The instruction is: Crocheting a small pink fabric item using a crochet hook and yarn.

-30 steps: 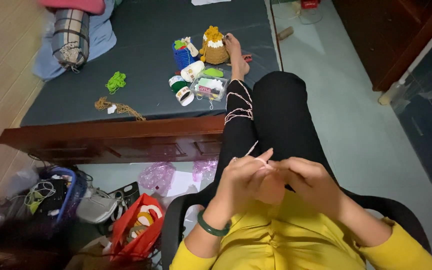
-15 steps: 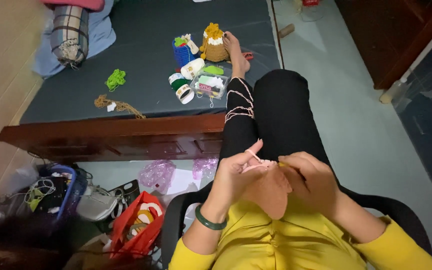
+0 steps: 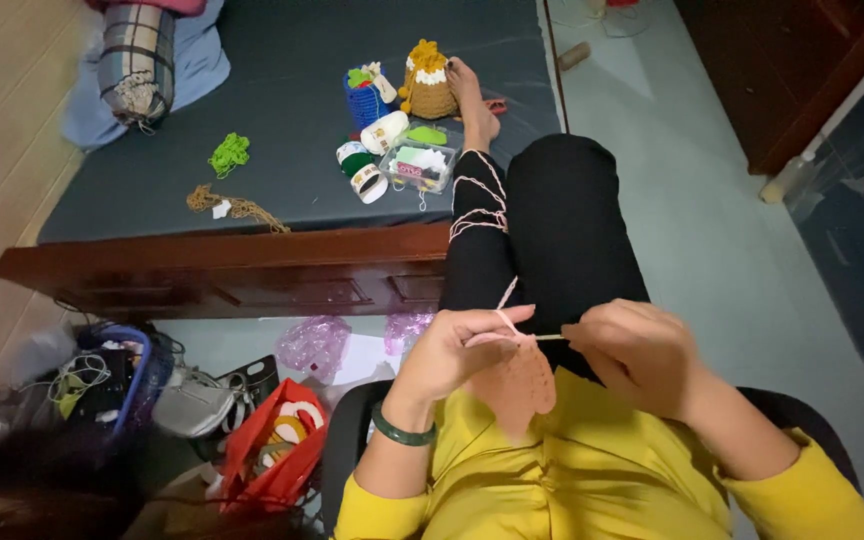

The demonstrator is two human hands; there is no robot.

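While both hands sit close over the lap, the crochet hook (image 3: 550, 337) lies pretty much level, long axis left to right, tip toward the left hand (image 3: 452, 352). That hand pinches the pink crochet piece (image 3: 517, 385) hanging below, yarn over a finger. Right hand (image 3: 632, 355) is curled, gripping the hook.

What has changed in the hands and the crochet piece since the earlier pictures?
Little. The left hand and right hand shifted slightly and keep hold of the pink crochet piece, the hook between them. The pink yarn over the leg and the things on the bed stayed put.
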